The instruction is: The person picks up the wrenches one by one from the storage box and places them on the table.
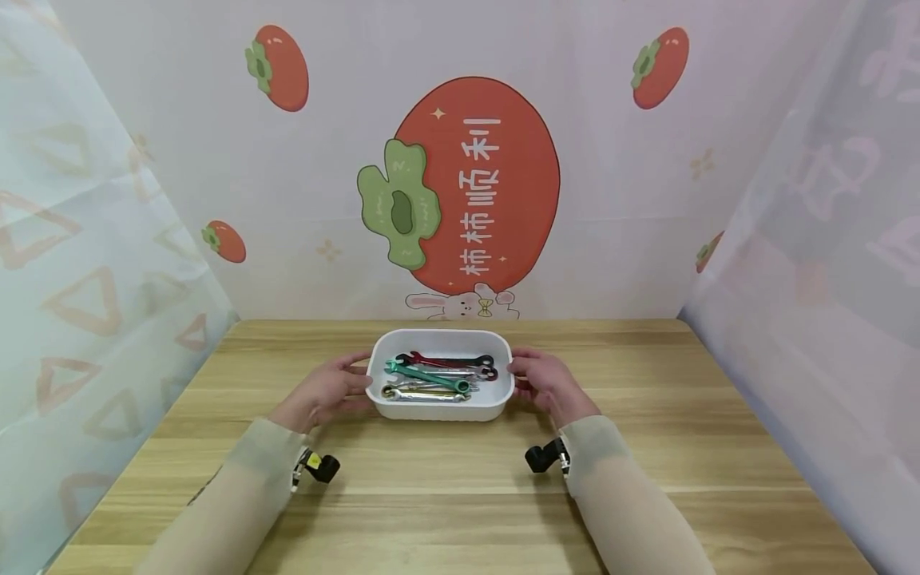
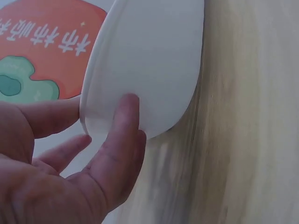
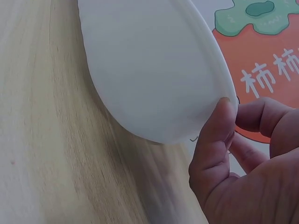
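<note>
Over the pale wood-grain bench (image 1: 438,495) now, left-hand grip (image 1: 334,388) and right-hand grip (image 1: 548,380) pinch opposite ends of a white, rounded-rectangular container (image 1: 438,411) towards the back; inside, green, red and silver metal wrenches (image 1: 430,375) overlap; behind, a big red printed persimmon (image 1: 528,176)!

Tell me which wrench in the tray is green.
The green wrench is the one lying slantwise across the top in the white tray; its colour differs from the silver wrench in front and red-shanked wrench behind.
</note>
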Tool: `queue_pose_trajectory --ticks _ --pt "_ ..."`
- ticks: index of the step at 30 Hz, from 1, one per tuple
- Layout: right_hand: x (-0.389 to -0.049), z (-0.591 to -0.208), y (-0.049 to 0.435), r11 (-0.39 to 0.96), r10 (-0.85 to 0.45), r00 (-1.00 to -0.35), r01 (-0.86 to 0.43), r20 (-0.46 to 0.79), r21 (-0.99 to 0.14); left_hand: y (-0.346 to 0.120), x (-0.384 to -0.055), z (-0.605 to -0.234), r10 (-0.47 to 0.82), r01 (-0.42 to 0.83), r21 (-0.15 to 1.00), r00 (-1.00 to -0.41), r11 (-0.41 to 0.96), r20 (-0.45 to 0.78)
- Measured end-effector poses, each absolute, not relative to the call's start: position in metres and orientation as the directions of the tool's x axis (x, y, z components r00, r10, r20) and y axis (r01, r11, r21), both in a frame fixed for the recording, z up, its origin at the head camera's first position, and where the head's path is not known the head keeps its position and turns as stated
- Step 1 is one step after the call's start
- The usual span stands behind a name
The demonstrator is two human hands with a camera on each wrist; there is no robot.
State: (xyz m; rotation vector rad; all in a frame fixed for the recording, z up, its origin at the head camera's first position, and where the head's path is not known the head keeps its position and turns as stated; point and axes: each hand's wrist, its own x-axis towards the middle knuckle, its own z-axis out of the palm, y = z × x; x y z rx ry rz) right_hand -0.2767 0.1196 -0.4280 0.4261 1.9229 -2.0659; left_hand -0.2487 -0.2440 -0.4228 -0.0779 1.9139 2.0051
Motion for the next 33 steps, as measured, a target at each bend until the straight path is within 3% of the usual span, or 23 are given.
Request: queue_pose_trajectory --ticks 33 --pt "-0.25 -0.42 0.145 0.041 -0.007 -0.931 0.363 -0.364 -0.931 -0.201 -0.216 -0.431 0.128 -0.33 0.934 -0.941 -0.14 -0.313"
